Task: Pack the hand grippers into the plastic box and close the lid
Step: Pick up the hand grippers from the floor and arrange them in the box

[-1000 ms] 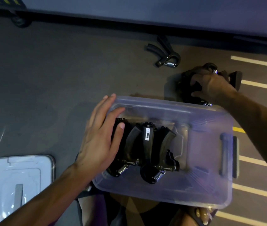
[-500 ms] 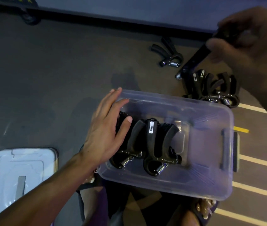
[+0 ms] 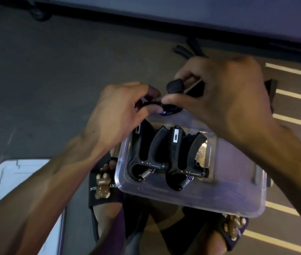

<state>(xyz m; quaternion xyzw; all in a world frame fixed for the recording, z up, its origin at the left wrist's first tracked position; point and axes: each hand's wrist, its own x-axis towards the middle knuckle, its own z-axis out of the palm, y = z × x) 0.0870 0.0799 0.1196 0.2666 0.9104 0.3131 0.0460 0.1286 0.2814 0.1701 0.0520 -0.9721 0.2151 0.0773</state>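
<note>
A clear plastic box (image 3: 219, 203) stands on the dark floor in front of my feet. Two black hand grippers (image 3: 166, 153) with steel springs lie side by side in its left half. Over the box's far rim both my hands hold a third black hand gripper (image 3: 173, 85). My right hand (image 3: 219, 100) grips it from above and the right. My left hand (image 3: 120, 111) pinches its lower end from the left. Another hand gripper (image 3: 186, 49) lies on the floor beyond, partly hidden by my right hand.
The box's white lid (image 3: 22, 181) lies flat on the floor at the lower left. My feet in black sandals (image 3: 103, 186) with bear charms are under the box's near edge. White lines (image 3: 293, 94) mark the floor at right. A dark wall base runs along the top.
My right hand has brought a hand gripper from the pile at the right to above the box's far rim. My left hand left the grippers in the box and took hold of it.
</note>
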